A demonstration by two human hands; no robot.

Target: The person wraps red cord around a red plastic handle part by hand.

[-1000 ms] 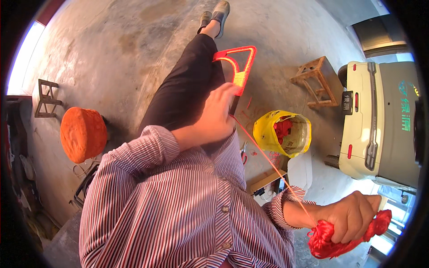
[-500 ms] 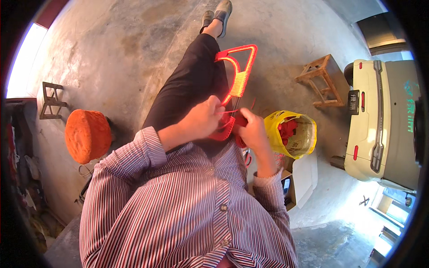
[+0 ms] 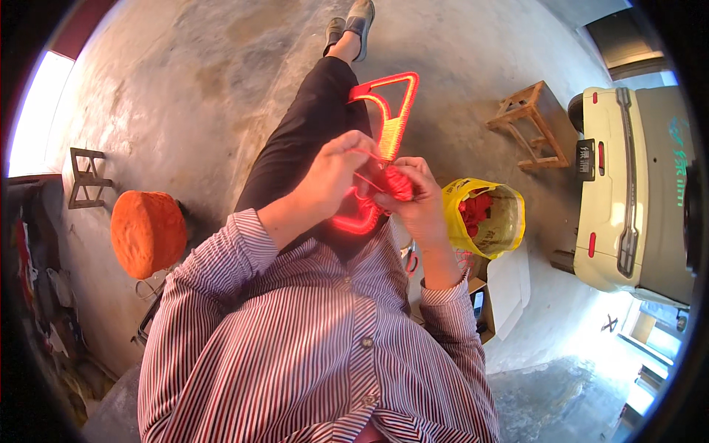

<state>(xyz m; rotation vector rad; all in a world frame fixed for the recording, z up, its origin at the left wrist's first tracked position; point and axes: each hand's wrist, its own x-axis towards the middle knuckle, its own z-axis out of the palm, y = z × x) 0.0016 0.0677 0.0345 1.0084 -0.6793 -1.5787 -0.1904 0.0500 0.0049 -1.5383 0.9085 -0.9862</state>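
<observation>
A red-wrapped frame (image 3: 407, 96) with an angular outline and an inner curve lies over my lap, its far end by my dark-trousered leg. Yellow-orange cord (image 3: 389, 137) binds its middle, and the near end (image 3: 358, 221) curves below my hands. In my right hand (image 3: 422, 203) is a bundle of red yarn (image 3: 399, 183), held against the frame's middle. My left hand (image 3: 334, 171) is closed in a pinch on a thin red strand (image 3: 367, 153) leading toward the frame and bundle. My fingers partly hide where strand and frame meet.
A yellow plastic bag (image 3: 453, 214) with red material inside stands on the right, beside an open cardboard box (image 3: 484, 314) and scissors (image 3: 411, 260). Wooden stools (image 3: 533, 122) (image 3: 87, 177), an orange round-topped seat (image 3: 148, 234) and a cream vehicle (image 3: 613, 192) stand around.
Both hands have risen toward the frame's middle. My right hand has brought the red yarn bundle up into clear view, and my left hand has lifted the strand slightly.
</observation>
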